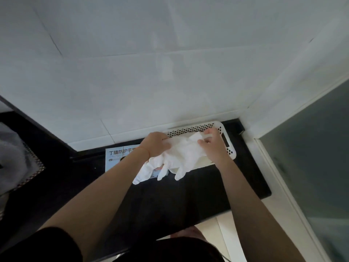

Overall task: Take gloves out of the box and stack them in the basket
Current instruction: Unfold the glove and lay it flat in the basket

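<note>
White thin gloves (181, 154) are stretched between both hands, their fingers dangling over the basket's near edge. My left hand (155, 144) grips the left end of the gloves. Gripping the right end, over the basket, is my right hand (213, 144). The white perforated basket (229, 146) sits on the dark counter against the back wall. A light blue glove box (117, 157) lies flat to the left of the basket, partly hidden by my left forearm and the gloves.
The dark counter (188, 195) runs along a white tiled wall (151, 82). To the right stands a frosted glass panel (311, 148) in a white frame. A grey cloth on a mesh holder (17, 159) sits at the far left.
</note>
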Demonstrator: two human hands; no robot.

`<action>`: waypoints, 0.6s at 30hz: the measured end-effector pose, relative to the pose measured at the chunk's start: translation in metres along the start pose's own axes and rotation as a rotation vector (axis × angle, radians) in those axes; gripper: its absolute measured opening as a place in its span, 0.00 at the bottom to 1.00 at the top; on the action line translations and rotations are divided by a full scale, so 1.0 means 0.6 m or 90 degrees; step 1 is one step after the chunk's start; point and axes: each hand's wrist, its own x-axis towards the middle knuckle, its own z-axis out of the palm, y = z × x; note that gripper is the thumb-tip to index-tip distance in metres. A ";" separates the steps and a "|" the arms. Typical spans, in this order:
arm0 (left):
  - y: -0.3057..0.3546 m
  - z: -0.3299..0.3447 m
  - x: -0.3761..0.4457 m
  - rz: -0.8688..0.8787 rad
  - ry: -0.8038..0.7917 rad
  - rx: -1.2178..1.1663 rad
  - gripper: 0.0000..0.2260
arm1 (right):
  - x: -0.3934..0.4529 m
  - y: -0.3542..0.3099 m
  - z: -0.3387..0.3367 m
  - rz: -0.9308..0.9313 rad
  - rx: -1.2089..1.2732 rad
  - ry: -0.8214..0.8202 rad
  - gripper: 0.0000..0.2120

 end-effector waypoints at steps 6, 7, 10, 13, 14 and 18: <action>0.037 0.032 0.059 -0.044 0.007 0.062 0.10 | 0.061 0.054 -0.040 -0.027 -0.063 -0.023 0.06; 0.044 0.037 0.071 -0.053 0.008 0.070 0.05 | 0.076 0.063 -0.050 -0.033 -0.067 -0.033 0.06; 0.056 0.052 0.097 -0.087 0.024 0.119 0.15 | 0.111 0.084 -0.071 -0.046 -0.092 -0.061 0.10; 0.066 0.070 0.113 -0.107 0.070 0.153 0.16 | 0.139 0.101 -0.086 -0.054 -0.145 -0.090 0.13; 0.069 0.081 0.116 -0.096 0.100 0.176 0.16 | 0.148 0.107 -0.089 -0.055 -0.157 -0.099 0.15; 0.091 0.142 0.101 0.058 0.219 0.243 0.15 | 0.168 0.121 -0.091 -0.069 -0.209 -0.117 0.17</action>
